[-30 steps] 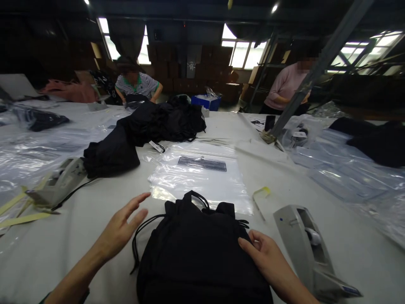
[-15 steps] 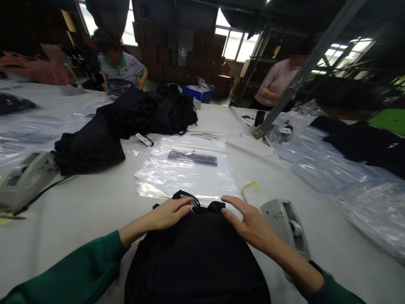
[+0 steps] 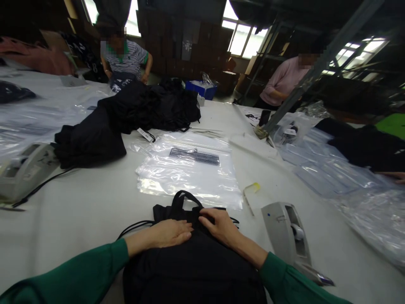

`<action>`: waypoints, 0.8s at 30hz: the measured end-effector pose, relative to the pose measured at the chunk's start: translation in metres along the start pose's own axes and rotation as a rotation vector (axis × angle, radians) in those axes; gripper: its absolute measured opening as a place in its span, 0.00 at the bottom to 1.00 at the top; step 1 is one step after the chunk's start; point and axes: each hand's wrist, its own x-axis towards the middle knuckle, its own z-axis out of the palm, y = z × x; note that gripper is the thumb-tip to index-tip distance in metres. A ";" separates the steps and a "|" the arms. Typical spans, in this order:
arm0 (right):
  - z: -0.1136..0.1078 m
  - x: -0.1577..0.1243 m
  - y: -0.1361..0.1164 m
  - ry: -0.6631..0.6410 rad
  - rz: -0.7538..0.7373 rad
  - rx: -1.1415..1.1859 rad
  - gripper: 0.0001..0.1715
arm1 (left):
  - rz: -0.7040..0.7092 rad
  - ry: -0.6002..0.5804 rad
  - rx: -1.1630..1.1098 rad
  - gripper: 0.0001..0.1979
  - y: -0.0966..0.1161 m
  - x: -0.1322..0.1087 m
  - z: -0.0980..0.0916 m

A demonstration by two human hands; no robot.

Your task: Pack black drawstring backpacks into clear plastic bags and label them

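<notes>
A black drawstring bag [image 3: 196,270] lies on the table right in front of me, its handle loop [image 3: 183,195] and gathered top pointing away. Dark cords stick out at both sides of that top. My left hand [image 3: 171,233] rests flat on the bag's upper left part, fingers stretched together. Near the middle of the top edge, my right hand [image 3: 220,226] touches the fabric with curved fingers, thumb a little apart from them. Just beyond the bag lies a stack of clear plastic bags [image 3: 190,175] with a printed dark label.
A grey tape dispenser [image 3: 286,232] stands at right, another [image 3: 28,169] at far left. Black bags [image 3: 152,105] are heaped at back left. Clear plastic sheets [image 3: 332,169] cover the right side, beside a slanted metal post [image 3: 319,67]. Two people work across the table.
Both hands have come down onto the bag's top; my right hand has moved left and nearer to me. The handle loop and side cords now show more. The view has shifted slightly.
</notes>
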 end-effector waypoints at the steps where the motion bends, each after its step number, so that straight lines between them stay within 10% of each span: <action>1: -0.001 0.006 -0.001 0.067 0.019 -0.028 0.20 | 0.022 0.006 0.004 0.27 0.000 0.000 0.000; 6: 0.003 0.047 0.000 -0.044 0.138 -0.133 0.57 | 0.093 0.016 0.030 0.26 0.000 -0.001 0.004; 13: 0.002 0.103 0.006 -0.187 0.176 -0.017 0.12 | 0.015 -0.033 0.149 0.27 -0.001 -0.002 0.007; 24: -0.073 0.071 -0.033 -0.344 -0.060 -0.013 0.11 | -0.012 -0.046 0.105 0.26 0.003 -0.001 0.002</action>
